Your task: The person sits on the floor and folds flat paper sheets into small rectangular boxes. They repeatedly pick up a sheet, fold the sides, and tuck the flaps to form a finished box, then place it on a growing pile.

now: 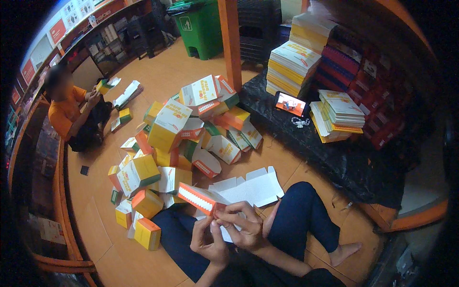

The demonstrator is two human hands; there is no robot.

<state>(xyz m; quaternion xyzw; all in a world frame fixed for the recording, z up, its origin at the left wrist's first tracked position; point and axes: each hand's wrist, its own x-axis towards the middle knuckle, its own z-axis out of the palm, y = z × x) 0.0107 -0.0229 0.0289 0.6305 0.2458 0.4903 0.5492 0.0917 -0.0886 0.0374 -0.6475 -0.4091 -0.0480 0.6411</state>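
Over my lap I hold a small cardboard box (197, 198), partly folded, with an orange side and a white toothed strip. My left hand (209, 243) pinches its near end from the left. Close beside it, my right hand (243, 225) grips the same end, fingers bent and thumbs near each other. The edge between the fingertips is mostly hidden. Just beyond my hands, a flat carton blank (251, 187) lies on the floor, white inside up. A large heap of folded boxes (168, 125) in yellow, white, orange and green spreads to the left and ahead.
Right of me, a low platform covered in black plastic (330, 167) carries stacks of flat cartons (292, 64), a propped phone (290, 104) and red packs (380, 117). An orange post (233, 45) and a green bin (200, 31) stand ahead. Another person (71, 112) sits far left, handling a box.
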